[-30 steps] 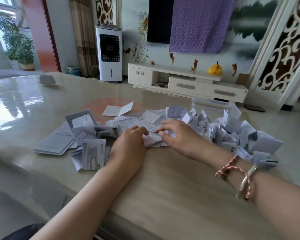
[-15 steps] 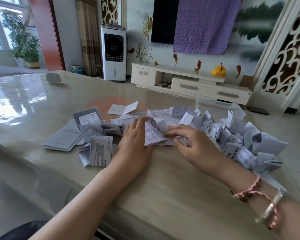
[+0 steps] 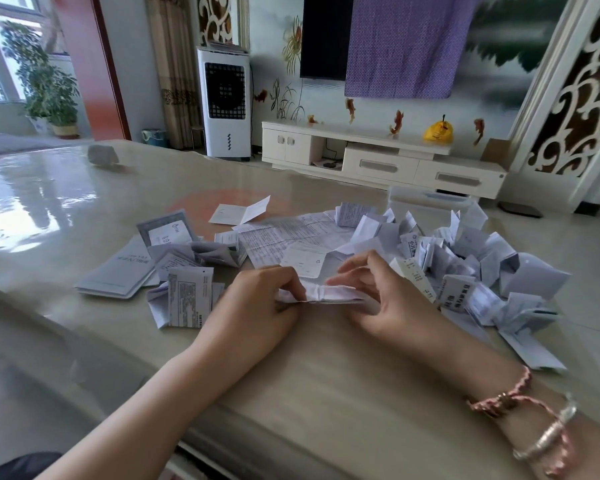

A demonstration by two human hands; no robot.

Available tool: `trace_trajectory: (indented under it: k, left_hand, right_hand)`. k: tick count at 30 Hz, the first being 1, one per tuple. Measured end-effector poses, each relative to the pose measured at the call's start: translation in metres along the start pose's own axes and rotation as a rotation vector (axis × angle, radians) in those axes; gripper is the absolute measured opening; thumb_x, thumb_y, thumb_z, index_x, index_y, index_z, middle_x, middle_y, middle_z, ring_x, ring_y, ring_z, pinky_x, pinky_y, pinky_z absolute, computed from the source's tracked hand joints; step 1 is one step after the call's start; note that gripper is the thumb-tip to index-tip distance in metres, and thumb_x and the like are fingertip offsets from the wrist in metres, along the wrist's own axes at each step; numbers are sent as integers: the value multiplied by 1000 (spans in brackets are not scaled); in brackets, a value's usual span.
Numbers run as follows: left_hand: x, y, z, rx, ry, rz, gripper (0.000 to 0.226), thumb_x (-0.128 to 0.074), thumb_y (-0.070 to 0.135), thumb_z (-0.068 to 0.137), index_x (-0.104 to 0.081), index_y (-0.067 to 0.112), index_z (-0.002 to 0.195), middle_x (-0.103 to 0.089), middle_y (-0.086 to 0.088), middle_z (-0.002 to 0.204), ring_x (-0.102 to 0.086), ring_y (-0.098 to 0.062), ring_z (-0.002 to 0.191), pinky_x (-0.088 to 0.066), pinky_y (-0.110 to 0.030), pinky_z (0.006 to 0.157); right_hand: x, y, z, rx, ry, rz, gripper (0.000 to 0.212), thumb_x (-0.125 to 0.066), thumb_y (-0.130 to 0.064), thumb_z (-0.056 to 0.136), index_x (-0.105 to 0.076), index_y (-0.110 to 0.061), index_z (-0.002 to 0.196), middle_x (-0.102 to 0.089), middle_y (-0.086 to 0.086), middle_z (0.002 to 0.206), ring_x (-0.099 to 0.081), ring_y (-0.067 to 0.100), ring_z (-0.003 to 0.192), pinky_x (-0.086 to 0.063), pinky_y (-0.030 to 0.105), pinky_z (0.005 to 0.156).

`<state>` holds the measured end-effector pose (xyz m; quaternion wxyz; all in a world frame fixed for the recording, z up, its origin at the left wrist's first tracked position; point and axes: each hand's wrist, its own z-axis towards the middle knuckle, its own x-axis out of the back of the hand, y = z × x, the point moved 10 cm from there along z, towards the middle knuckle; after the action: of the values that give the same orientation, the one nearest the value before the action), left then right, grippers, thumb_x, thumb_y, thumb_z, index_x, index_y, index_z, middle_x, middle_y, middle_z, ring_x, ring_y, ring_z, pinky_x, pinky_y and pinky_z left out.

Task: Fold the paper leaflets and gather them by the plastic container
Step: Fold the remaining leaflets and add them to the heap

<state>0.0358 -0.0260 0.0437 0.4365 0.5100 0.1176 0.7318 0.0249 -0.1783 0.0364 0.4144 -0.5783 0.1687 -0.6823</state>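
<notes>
Leaflets (image 3: pixel 465 265) strewn on glossy beige table (image 3: pixel 326 393), living room behind

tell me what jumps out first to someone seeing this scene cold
Two bare hands meet at the table's near middle, the left hand and right hand pinching a narrow folded leaflet between them. To the right sprawls a big heap of folded leaflets, with a clear plastic container just behind it. A smaller scatter of flat leaflets lies to the left on the glossy table.
</notes>
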Motion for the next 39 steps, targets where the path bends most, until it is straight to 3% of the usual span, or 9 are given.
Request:
trace_trajectory:
  k: [2, 4, 6, 13, 17, 23, 26, 30, 39]
  left_hand:
    - [1, 4, -3, 1, -4, -21, 18, -67, 7, 75, -66, 25, 75, -67, 16, 76, -60, 10, 76, -48, -17, 70]
    - [3, 7, -5, 1, -3, -37, 12, -70, 17, 78, -63, 26, 75, -66, 16, 72, -60, 5, 73, -47, -20, 68]
    - [3, 9, -6, -1, -1, -56, 13, -71, 31, 80, -61, 26, 73, -65, 14, 71, -59, -2, 71, -46, -23, 66]
    - [-2, 2, -6, 92, -57, -103, 24, -65, 43, 82, -59, 22, 73, -66, 10, 70, -58, -5, 63, -47, -25, 63]
    - [1, -5, -5, 169, -17, -89, 22, -66, 39, 84, -50, 25, 81, -54, 12, 51, -44, -2, 49, -35, -15, 49]
    - [-5, -12, -5, 240, -78, -163, 33, -72, 37, 80, -51, 29, 103, -69, 10, 67, -56, 1, 53, -41, -11, 50]
    - [-9, -13, -9, 247, -103, -118, 40, -74, 35, 79, -47, 31, 108, -65, 10, 66, -53, 1, 52, -39, -11, 50]
    - [-7, -11, -11, 221, -69, 24, 46, -67, 38, 83, -37, 32, 117, -56, 9, 66, -52, -1, 62, -48, -25, 65]
    - [-16, 2, -14, 156, -114, 252, 35, -46, 37, 95, -27, 30, 123, -57, 2, 90, -55, -27, 92, -46, -35, 71]
  right_hand:
    - [5, 1, -1, -13, 19, -45, 16, -65, -15, 87, -62, -26, 98, -70, -13, 98, -64, -2, 95, -48, 23, 88]
    - [8, 1, -3, -19, 24, -46, 3, -64, -22, 89, -67, -22, 89, -70, -7, 83, -66, 12, 83, -47, 30, 78]
    - [9, 1, -6, -43, -3, -24, 10, -65, -26, 89, -66, -18, 84, -69, -1, 78, -66, 18, 79, -46, 31, 73]
    - [13, 11, -9, -166, -36, 172, 9, -63, -15, 90, -70, -17, 96, -74, 2, 94, -70, 19, 89, -52, 32, 85]
    - [10, 22, -5, -246, 23, 205, 13, -60, -17, 92, -70, -15, 100, -74, 6, 98, -68, 28, 95, -51, 52, 91]
    - [0, 22, 5, -235, 27, 98, 9, -63, -27, 90, -71, -26, 94, -74, -6, 91, -69, 11, 90, -52, 45, 91]
    - [3, 25, 4, -260, 45, -73, 10, -63, -36, 88, -69, -29, 93, -72, -9, 85, -66, 9, 84, -53, 38, 84]
    - [4, 26, -1, -315, 59, -313, 13, -62, -44, 85, -65, -32, 89, -66, -12, 84, -62, 11, 85, -51, 33, 78]
    - [3, 3, -1, -271, 73, -544, 33, -50, -47, 93, -37, -21, 79, -44, -8, 74, -44, 15, 76, -24, 23, 50]
